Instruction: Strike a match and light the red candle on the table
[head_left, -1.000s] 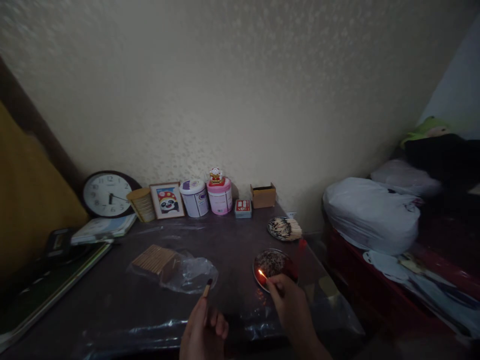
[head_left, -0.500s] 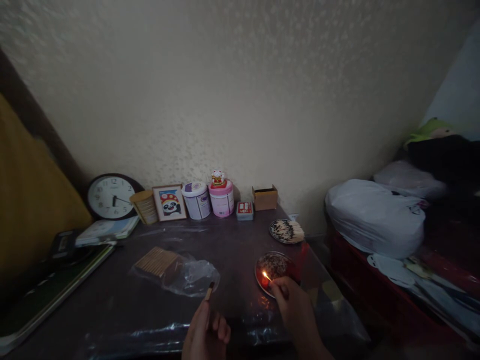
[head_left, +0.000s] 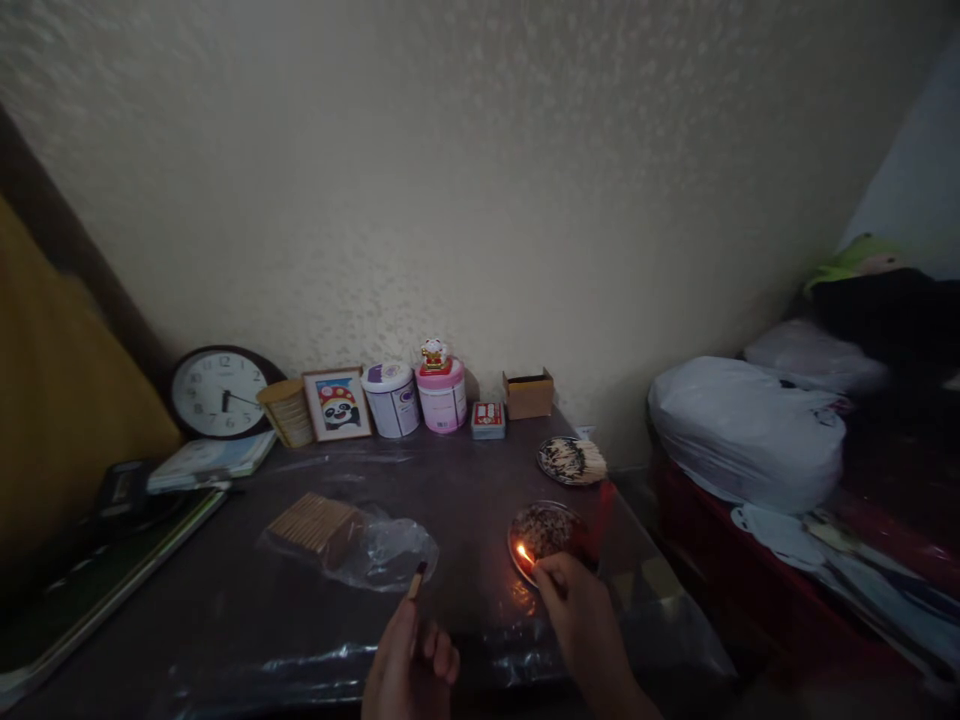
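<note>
Between the fingertips of my right hand (head_left: pixel 574 605) is a burning match (head_left: pixel 527 556). Its flame points up and left over the near-left rim of a round metal dish (head_left: pixel 513 548), which holds dark, speckled bits. My left hand (head_left: pixel 412 655), lower and to the left, has its fingers closed on what looks like a matchbox (head_left: pixel 416 583) seen edge-on, light brown with a dark end. Most of it is hidden by the hand. Behind the round dish, a second dish (head_left: pixel 541 468) bears a heap of dark-tipped matches (head_left: pixel 576 460).
A plastic-wrapped stack of small brown boxes (head_left: pixel 313 522) lies left of centre on the plastic-covered table (head_left: pixel 450 500). Along the wall stand a clock (head_left: pixel 219 392), a panda picture (head_left: pixel 337 405), two tubs (head_left: pixel 391 402), a tin (head_left: pixel 488 421) and a cardboard box (head_left: pixel 529 396).
The match flame has shifted slightly left and down and looks longer, and my right hand has moved slightly with it. My left hand has stayed almost in place.
</note>
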